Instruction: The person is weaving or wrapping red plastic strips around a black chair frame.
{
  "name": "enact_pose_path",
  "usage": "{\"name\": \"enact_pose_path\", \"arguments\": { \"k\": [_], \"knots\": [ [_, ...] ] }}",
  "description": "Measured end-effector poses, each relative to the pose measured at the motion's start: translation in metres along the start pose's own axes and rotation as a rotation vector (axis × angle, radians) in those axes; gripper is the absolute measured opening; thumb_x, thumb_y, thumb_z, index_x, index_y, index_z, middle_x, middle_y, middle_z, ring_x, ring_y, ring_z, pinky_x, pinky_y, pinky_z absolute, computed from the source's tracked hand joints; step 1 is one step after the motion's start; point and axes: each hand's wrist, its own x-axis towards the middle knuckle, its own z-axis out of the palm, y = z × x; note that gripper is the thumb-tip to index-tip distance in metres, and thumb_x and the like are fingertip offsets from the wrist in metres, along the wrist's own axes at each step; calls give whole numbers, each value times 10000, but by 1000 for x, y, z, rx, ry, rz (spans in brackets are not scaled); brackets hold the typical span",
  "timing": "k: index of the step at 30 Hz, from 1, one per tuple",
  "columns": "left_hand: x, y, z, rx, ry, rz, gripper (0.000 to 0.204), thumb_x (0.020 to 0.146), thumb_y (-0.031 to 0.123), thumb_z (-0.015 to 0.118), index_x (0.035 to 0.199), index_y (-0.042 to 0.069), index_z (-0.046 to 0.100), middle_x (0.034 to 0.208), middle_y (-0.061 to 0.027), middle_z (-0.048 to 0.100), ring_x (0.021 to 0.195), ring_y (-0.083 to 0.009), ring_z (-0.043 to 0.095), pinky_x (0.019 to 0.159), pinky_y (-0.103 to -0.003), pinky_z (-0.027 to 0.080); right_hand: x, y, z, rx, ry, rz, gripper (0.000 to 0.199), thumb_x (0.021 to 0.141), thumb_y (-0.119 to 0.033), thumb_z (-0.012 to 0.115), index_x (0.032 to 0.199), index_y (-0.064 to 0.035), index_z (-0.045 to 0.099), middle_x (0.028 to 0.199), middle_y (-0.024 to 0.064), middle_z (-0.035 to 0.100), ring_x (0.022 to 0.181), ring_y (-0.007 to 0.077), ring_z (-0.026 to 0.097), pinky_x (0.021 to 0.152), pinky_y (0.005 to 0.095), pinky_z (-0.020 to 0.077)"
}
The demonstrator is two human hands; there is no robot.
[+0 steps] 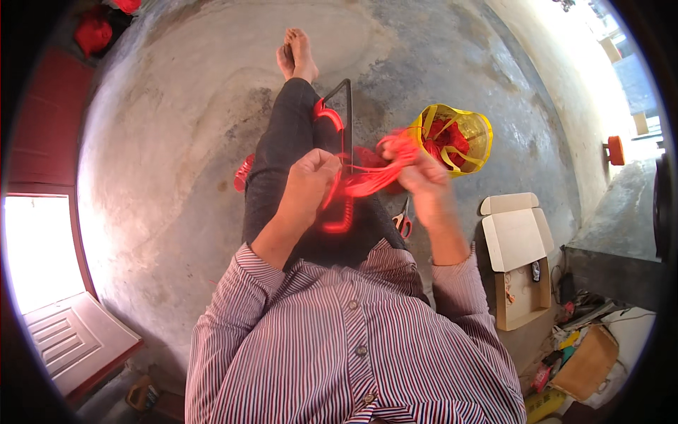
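Observation:
A loose bundle of red cord (374,181) is gripped in my right hand (426,180), which is blurred by motion. My left hand (311,182) is closed in a pinch on strands of the same cord, at the left side of the bundle. Across my lap lies a thin black frame (350,113), partly wrapped with red cord (327,113) near its far end. More red wrapping (337,226) shows at the near end, close to my body. My hands and the strands hide the frame's middle.
Scissors with red handles (403,226) lie beside my right thigh. Beyond my right hand stands a yellow-trimmed clear bag (482,145) holding red material (446,138). An open cardboard box (518,240) and a pile of odds and ends (586,353) are at the right.

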Motion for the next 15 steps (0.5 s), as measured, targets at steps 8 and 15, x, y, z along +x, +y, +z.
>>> {"name": "enact_pose_path", "arguments": {
  "k": [8, 15],
  "knots": [
    [31, -45, 3, -15, 153, -14, 286, 855, 69, 564, 1126, -2, 504, 964, -33, 537, 846, -107, 500, 839, -229, 412, -52, -84, -67, 595, -155, -216, 339, 927, -164, 511, 1247, -73, 446, 686, 6, 445, 560, 107, 427, 601, 273, 379],
    [36, -60, -6, -137, -23, -123, 525, 707, 3, 586, 1214, -21, 451, 1022, -51, 510, 928, -133, 504, 887, -250, 405, -106, -102, -61, 10, 443, -238, 328, 951, -67, 466, 1276, -22, 474, 776, 27, 531, 562, 102, 469, 497, 246, 366]
  ]
}}
